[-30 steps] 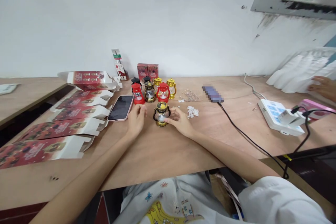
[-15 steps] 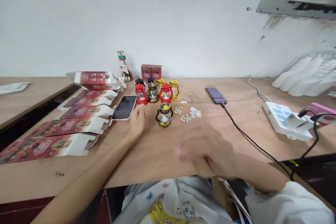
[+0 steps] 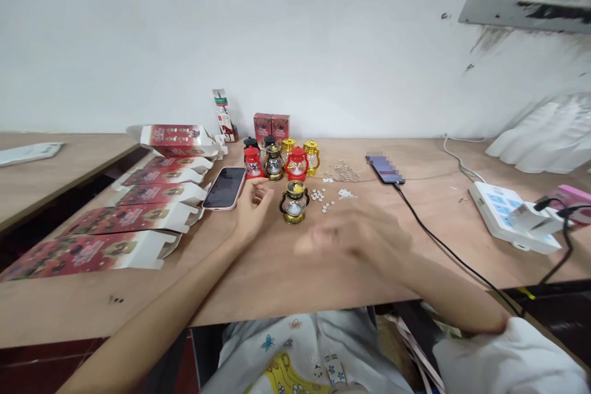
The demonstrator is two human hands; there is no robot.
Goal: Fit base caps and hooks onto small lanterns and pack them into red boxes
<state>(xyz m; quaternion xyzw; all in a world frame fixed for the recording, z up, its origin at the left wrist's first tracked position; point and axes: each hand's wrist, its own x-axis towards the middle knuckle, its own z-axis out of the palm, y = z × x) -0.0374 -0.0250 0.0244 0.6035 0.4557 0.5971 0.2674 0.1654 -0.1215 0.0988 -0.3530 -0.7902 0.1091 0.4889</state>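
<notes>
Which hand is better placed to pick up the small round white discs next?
Probably the right hand: it is nearer the discs, though blur hides whether it is free. The front lantern stands between the left hand and the discs.

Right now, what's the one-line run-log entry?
front lantern: upright on table | left hand: between pink-edged phone and front lantern | right hand: blurred, grip unclear | white discs: loose

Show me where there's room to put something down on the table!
Bare table lies between the nearest lantern and the near edge, though the right hand is close. Another patch is between the black cable and the white power strip, apart from tiny bits. It's crowded around the lantern cluster and on the left, among red boxes.
</notes>
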